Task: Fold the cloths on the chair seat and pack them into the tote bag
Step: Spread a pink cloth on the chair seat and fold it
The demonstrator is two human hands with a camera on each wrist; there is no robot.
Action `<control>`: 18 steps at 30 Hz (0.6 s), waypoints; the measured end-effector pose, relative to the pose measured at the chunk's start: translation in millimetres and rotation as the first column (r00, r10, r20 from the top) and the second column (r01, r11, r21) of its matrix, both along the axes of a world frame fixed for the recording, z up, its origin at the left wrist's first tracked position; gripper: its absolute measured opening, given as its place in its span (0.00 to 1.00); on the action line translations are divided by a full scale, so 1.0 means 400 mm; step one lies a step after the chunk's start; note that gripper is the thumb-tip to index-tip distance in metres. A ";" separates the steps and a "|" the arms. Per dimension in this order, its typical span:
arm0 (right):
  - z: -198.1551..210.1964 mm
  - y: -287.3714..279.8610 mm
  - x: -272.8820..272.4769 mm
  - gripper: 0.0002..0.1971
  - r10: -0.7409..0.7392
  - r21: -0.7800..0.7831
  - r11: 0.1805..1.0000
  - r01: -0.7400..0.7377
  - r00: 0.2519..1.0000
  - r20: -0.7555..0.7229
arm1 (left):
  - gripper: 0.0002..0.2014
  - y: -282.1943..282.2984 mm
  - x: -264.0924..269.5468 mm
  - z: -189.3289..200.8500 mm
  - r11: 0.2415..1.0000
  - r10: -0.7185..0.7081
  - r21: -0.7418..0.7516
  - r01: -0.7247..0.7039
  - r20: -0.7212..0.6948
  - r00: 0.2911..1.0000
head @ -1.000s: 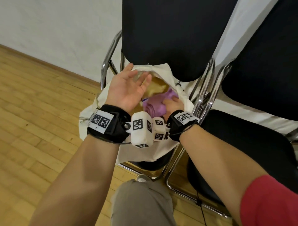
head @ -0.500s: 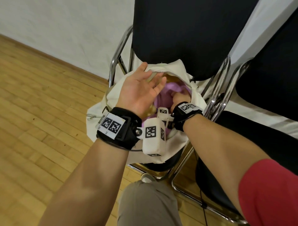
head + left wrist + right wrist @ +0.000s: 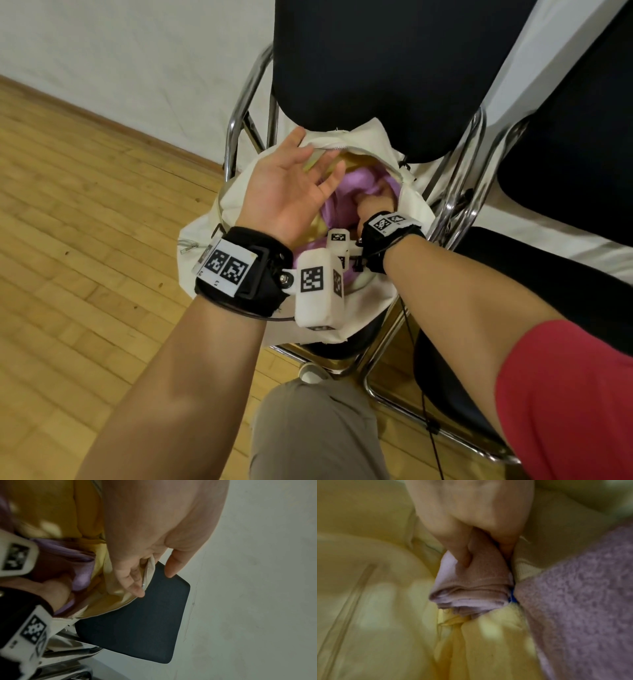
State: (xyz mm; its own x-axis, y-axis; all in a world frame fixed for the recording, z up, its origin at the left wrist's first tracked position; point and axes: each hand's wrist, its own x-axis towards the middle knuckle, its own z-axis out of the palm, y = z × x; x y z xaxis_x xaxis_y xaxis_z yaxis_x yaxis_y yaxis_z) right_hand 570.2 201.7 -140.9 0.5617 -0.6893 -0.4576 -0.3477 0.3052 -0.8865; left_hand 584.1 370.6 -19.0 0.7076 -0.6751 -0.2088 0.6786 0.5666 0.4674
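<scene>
A person stands over a black padded chair with a chrome tube frame [image 3: 239, 113], on whose seat sits a cream canvas tote bag with a zipped mouth [image 3: 383, 144]. The left hand [image 3: 291, 192] reaches to the far rim of the bag; in the left wrist view its fingers [image 3: 132, 580] lie nearly straight along the inside of the zip edge while the thumb stays outside, apart from them, so the hand spreads the mouth open rather than clamping it. The right hand [image 3: 375, 205] is sunk wrist-deep into the bag on the side nearer the second chair. In the right wrist view its thumb and fingers are closed on a small folded pale pink towelling cloth [image 3: 471, 586], pinching it from above, with the folded edges pointing down toward the bottom of the bag. The folded cloth's long axis runs across the grip, side to side under the fingertips. It sits wedged between the bag's yellow lining [image 3: 368, 574] on one side and a fluffy lilac towel [image 3: 582, 588] already inside, touching that towel. A yellow cloth [image 3: 488, 635] lies directly beneath. The right hand is the one on the cloth, and the free space lies straight below it, so the coming move is probably to press it down beside the lilac towel and let go.
</scene>
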 end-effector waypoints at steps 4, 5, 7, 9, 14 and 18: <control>0.029 -0.007 -0.017 0.41 0.201 -0.075 0.975 -0.209 0.974 -0.105 | 0.23 -0.007 -0.005 -0.001 1.000 0.006 0.031 -0.007 0.017 1.000; 0.043 -0.011 -0.026 0.41 0.245 -0.075 0.964 -0.255 0.962 -0.121 | 0.25 -0.011 -0.007 -0.004 0.999 0.009 0.040 -0.010 0.029 1.000; 0.081 -0.014 -0.049 0.35 0.312 -0.083 0.940 -0.330 0.934 -0.173 | 0.25 -0.021 -0.013 -0.013 0.998 0.003 0.063 -0.007 0.077 0.997; 0.110 -0.027 -0.066 0.23 0.335 -0.127 0.917 -0.379 0.902 -0.272 | 0.23 -0.030 -0.023 -0.020 0.994 -0.022 0.108 0.007 0.141 0.990; 0.123 -0.080 -0.079 0.19 0.263 -0.239 0.910 -0.338 0.918 -0.298 | 0.23 -0.077 -0.052 -0.066 0.970 -0.124 0.228 0.079 0.188 0.974; 0.121 -0.092 -0.063 0.21 0.301 -0.124 0.932 -0.341 0.916 -0.264 | 0.28 -0.134 -0.056 -0.110 0.883 -0.201 0.463 0.074 0.231 0.952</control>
State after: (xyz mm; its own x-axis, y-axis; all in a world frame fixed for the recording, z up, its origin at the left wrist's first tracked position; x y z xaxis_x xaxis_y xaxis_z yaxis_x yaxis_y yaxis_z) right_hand 544.8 165.0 -92.3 0.6545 -0.5668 -0.5003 -0.6079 -0.0011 -0.7940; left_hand 561.8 316.9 -62.9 0.6860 -0.6498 -0.3273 0.5487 0.1665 0.8193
